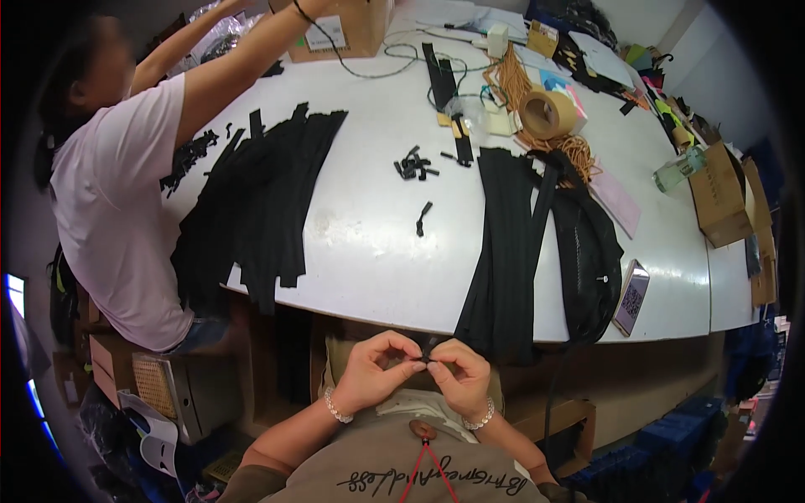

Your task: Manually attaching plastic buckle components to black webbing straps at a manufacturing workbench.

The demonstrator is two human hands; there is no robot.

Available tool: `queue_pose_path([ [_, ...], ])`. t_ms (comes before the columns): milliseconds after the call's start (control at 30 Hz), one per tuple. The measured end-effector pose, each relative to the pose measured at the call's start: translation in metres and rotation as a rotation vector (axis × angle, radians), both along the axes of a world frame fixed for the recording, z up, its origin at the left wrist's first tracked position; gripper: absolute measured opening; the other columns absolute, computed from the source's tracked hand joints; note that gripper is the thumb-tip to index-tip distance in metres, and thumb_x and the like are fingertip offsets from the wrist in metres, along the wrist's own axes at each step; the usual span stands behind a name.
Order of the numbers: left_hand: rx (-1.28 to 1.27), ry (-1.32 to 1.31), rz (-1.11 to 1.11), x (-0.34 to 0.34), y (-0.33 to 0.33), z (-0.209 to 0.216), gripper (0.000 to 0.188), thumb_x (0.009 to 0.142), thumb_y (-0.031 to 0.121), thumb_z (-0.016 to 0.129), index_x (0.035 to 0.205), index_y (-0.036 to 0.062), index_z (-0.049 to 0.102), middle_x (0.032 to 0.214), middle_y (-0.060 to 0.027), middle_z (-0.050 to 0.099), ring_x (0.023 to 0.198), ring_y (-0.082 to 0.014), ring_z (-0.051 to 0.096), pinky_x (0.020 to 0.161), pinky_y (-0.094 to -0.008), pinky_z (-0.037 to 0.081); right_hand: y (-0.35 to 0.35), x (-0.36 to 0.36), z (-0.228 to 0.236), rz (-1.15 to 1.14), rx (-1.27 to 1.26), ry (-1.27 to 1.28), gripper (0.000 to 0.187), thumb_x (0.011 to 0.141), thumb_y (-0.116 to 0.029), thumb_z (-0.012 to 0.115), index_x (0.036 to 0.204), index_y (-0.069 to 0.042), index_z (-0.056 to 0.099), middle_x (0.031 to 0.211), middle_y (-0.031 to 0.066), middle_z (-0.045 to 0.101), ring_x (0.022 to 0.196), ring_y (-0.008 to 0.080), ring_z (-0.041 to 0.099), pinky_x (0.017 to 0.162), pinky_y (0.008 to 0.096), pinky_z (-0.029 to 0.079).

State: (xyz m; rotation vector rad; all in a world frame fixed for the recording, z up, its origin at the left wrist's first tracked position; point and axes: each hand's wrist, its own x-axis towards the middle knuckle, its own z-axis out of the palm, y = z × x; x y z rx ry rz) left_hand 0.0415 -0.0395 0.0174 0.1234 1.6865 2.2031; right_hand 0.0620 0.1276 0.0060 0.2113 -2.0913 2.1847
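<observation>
On the left of the white table (pixel 377 277), a co-worker (pixel 117 201) in a pale top is seen with arms stretched over it, beside long black strips (pixel 260 193), some of which are hung past its near edge. On its far left part a brown box (pixel 356 33) is set, its contents hidden. Near the table's middle, a loose cluster of black bits (pixel 415 165) is scattered. Just before its near edge, the small dark piece (pixel 427 353) is held: it is pinched between thumb and fingers by the left hand (pixel 377 369), and likewise from the other side by the right hand (pixel 459 375). Close fingertip work on this piece is judged to be the step in hand, and a steady, finely controlled pinch from both hands seems to be called for. Over the near edge, right of centre, more strips (pixel 507 251) are draped; beside them on the table a black bag (pixel 587 260) is laid, its contents not shown. Toward the table's right end, what is held in the clear bottle (pixel 679 170) and the carton (pixel 717 197) cannot be told.
</observation>
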Motion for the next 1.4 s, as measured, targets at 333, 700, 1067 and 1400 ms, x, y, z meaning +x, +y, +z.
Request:
queue_pose_path([
  [333,-0.055,-0.061,-0.004,0.001,0.003,0.004,0.019,0.076,0.0,0.07,0.091,0.0011,0.059,0.088,-0.0011,0.058,0.082,-0.0068,0.053,0.075,-0.0212,0.045,0.001,0.005,0.001,-0.012,-0.044,-0.087,0.004,0.077,0.003,0.062,0.079,0.003,0.059,0.077,0.0081,0.059,0.071,0.0142,0.056,0.066,0.0243,0.045],
  [700,-0.049,-0.015,-0.009,0.015,0.002,0.007,0.016,0.078,0.0,0.069,0.09,0.0004,0.059,0.087,-0.002,0.06,0.081,-0.0068,0.056,0.073,-0.0207,0.047,-0.003,0.018,0.009,-0.015,-0.145,-0.112,0.017,0.081,0.0,0.062,0.098,0.003,0.062,0.089,0.0059,0.062,0.082,0.0102,0.058,0.073,0.0217,0.047],
  [1067,-0.099,0.012,-0.042,0.035,-0.004,0.008,0.013,0.079,0.004,0.068,0.09,0.0009,0.06,0.084,-0.0002,0.061,0.078,-0.0052,0.055,0.07,-0.0198,0.046,-0.007,0.038,0.016,0.003,-0.063,-0.059,0.013,0.083,0.0,0.06,0.095,0.003,0.063,0.088,0.0067,0.061,0.081,0.011,0.058,0.072,0.0212,0.046],
  [1400,-0.183,0.081,-0.067,0.039,-0.003,0.004,0.016,0.082,0.011,0.067,0.092,-0.0009,0.063,0.084,-0.0016,0.064,0.079,-0.0056,0.057,0.072,-0.0209,0.047,-0.007,0.042,0.018,0.038,-0.132,-0.093,0.014,0.081,0.002,0.063,0.095,0.003,0.062,0.09,0.0059,0.06,0.082,0.0105,0.058,0.073,0.0221,0.048],
])
